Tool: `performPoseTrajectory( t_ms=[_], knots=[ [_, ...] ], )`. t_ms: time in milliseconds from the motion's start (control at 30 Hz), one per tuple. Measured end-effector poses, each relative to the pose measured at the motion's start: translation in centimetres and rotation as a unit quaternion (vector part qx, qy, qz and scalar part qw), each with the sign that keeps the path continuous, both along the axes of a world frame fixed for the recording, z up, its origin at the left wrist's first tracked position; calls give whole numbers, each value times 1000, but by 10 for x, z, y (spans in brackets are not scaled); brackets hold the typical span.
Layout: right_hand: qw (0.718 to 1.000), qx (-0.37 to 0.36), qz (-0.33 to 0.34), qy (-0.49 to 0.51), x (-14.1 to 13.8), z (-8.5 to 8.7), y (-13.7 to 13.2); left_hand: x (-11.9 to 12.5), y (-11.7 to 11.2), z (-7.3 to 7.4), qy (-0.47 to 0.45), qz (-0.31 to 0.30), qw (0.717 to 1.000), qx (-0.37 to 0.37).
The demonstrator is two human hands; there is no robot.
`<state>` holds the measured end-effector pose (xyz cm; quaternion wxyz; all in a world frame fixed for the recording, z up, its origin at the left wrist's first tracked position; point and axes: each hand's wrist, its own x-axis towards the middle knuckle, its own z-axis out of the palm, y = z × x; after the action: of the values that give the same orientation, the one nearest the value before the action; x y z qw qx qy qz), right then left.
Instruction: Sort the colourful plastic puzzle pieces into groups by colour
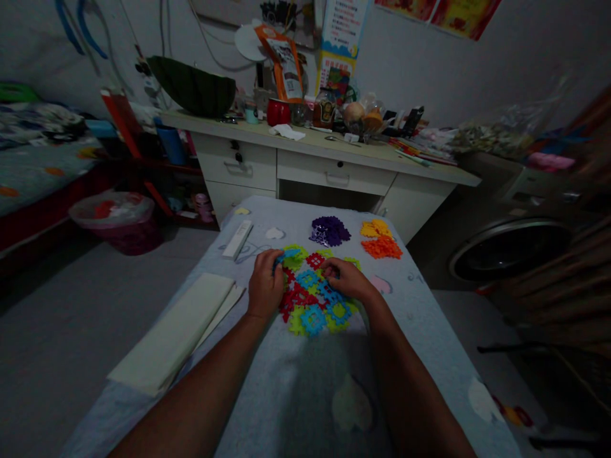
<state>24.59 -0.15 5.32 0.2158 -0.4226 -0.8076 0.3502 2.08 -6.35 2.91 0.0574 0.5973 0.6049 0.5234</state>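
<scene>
My left hand [265, 284] is at the left side of a mixed pile of plastic interlocking pieces, closed on a blue interlocking piece [288, 254]. Over the right side of the same pile, my right hand [351, 278] has its fingers curled together; whatever is in them is hidden. The pile holds red pieces [300, 296], blue pieces [314, 319] and lime green pieces [338, 313], square with notched edges and open centres. Beyond it lie a heap of purple pieces [337, 229], yellow pieces [375, 228] and orange pieces [382, 248], grouped by colour.
The pieces lie on a table with a pale blue cloth [410, 381]. On its left are a folded cream sheet [176, 331] and a narrow white box [237, 240]. A cluttered white desk [334, 170] stands behind, a washing machine [506, 222] at right, a bin [117, 222] at left.
</scene>
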Motion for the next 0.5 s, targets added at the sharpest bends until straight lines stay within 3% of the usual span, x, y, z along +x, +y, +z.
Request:
performPoseTrajectory(
  t_ms=[100, 200, 300, 500],
  knots=[
    [999, -13, -31, 28, 6, 2, 3, 1, 0, -1, -2, -12, 1000, 5],
    [993, 49, -111, 1, 13, 0, 9, 2, 0, -2, 7, -13, 1000, -7],
    [975, 127, -164, -86, 20, -4, 13, 2, 0, -2, 14, -16, 1000, -21],
    [965, 97, -146, -196, 26, -7, 10, 0, 1, -5, 14, -8, 1000, -24]
  ],
)
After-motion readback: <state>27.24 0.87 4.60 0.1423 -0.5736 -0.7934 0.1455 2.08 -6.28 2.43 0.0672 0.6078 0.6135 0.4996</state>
